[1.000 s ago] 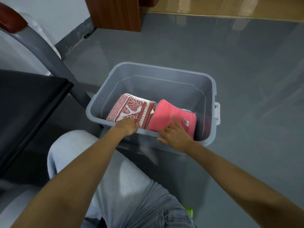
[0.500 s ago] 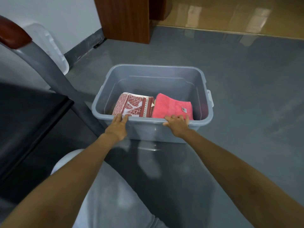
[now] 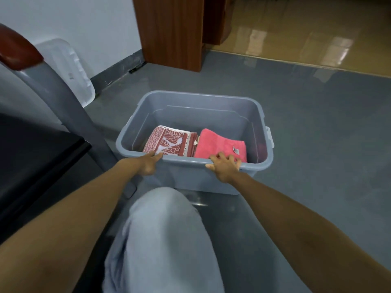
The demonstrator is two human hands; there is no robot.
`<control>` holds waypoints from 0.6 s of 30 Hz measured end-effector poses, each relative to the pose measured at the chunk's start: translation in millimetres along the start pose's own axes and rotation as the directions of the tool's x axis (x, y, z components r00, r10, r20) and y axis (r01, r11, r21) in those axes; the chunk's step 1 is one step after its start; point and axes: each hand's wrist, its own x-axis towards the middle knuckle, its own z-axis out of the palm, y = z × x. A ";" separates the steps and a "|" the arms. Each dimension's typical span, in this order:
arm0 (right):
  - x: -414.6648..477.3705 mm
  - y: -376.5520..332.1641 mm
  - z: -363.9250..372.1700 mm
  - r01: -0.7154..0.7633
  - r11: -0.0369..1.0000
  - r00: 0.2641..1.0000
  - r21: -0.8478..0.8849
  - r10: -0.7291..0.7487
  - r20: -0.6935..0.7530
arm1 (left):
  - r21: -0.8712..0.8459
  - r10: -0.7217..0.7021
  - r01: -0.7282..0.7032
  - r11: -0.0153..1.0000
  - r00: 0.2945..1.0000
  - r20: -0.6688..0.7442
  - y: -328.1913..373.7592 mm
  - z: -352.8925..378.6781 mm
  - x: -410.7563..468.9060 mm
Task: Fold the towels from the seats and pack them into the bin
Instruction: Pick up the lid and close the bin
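Observation:
A grey plastic bin (image 3: 196,98) stands on the grey floor ahead of me. Two folded towels lie side by side inside it, a red-and-white leaf-patterned towel (image 3: 169,142) on the left and a plain pink towel (image 3: 220,145) with a small tag on the right. My left hand (image 3: 149,164) is on the near rim at the left, thumb over the edge. My right hand (image 3: 225,168) grips the near rim at the right, its fingers curled over into the bin above the pink towel.
A chair with a black seat (image 3: 36,157), a grey frame and a red armrest (image 3: 17,49) stands at the left. The bin's translucent lid (image 3: 67,68) leans on the wall behind it. A wooden door frame (image 3: 171,32) is ahead. My knee (image 3: 163,229) is below the bin.
Both hands came out from the towels and took the bin's near rim. The bin now sits farther from me, and the view has tilted up.

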 end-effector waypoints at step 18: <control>75.8 7.4 -25.1 0.117 0.993 0.991 -0.034 -0.119 -0.059 | 0.198 -0.075 0.113 0.974 0.979 -0.189 4.6 -25.6 56.6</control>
